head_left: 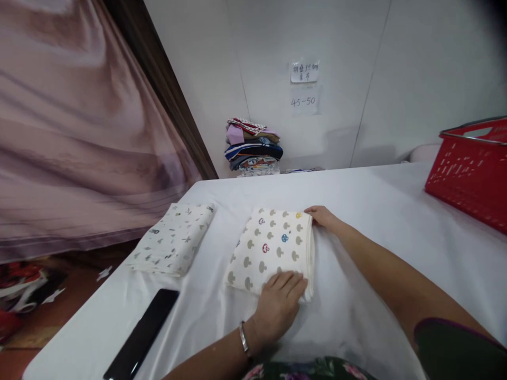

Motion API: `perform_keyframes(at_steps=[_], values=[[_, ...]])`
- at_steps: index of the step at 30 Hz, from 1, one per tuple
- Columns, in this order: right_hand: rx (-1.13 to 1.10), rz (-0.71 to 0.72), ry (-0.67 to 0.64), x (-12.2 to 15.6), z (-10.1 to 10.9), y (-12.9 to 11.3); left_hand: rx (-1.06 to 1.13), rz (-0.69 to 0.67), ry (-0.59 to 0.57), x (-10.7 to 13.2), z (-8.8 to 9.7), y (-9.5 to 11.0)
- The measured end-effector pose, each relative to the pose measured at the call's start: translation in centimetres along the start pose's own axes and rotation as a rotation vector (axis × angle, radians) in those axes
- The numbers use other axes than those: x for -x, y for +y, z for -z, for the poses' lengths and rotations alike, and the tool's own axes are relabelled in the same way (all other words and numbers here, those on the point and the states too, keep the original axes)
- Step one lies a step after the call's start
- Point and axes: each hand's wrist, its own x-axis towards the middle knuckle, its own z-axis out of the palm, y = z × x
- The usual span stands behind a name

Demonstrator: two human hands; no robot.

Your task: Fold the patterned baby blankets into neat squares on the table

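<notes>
1. Hands: both touch the folded mushroom-print cloth (pixel 261 232). The left hand (pixel 279 306) lies palm down, fingers extended and close together, over its near right corner, with nothing enclosed. The right hand (pixel 321 216) has its fingertips at the far right corner; whether they pinch the layers or merely press them cannot be told.

2. Location: the cloth lies flat on the white-covered worktop (pixel 368 200), ahead of the left hand and reaching out to the left of both hands.

3. Governing relation: the cloth's right edge, where layers show, runs away from the body between the hands, one near each end. The right hand is the farther out.

4. Long axis: the outline looks close to square, slightly skewed in this view; no longer side can be certified.

5. Nearer hand: neither, both being in contact. The left hand covers more surface; the right meets only a corner.

6. Surroundings: a grey-print folded cloth (pixel 174 240) lies apart, left of both hands. A glossy black slab (pixel 142 335) lies left of the left hand. A red basket (pixel 471 174) stands well to the right hand's right.
</notes>
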Motion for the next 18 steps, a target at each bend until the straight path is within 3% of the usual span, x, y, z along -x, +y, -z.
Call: perform_keyframes(at_steps=[3,6,8,10,12,14,18], values=[[0.123,0.122,0.074,0.6,0.8,-0.6,0.081,-0.063,-0.051,-0.1,1.7,-0.6],[0.299,0.324,0.131,2.0,0.7,-1.9,0.116,-0.024,0.067,-0.4,4.1,-3.3],[0.457,0.405,0.109,3.1,0.0,-2.5,0.042,0.166,0.226,-0.6,5.2,-6.1],[0.666,0.449,0.058,3.8,-0.9,-2.7,-0.035,0.412,0.292,-0.6,5.6,-8.9],[0.868,0.476,0.000,4.0,-1.8,-2.6,-0.042,0.640,0.262,-0.3,5.2,-11.1],[1.015,0.487,-0.051,3.6,-2.4,-2.6,0.022,0.785,0.183,0.1,4.4,-12.2],[1.154,0.512,-0.073,2.0,-3.7,-3.4,0.074,0.843,0.113,0.7,3.0,-12.2]])
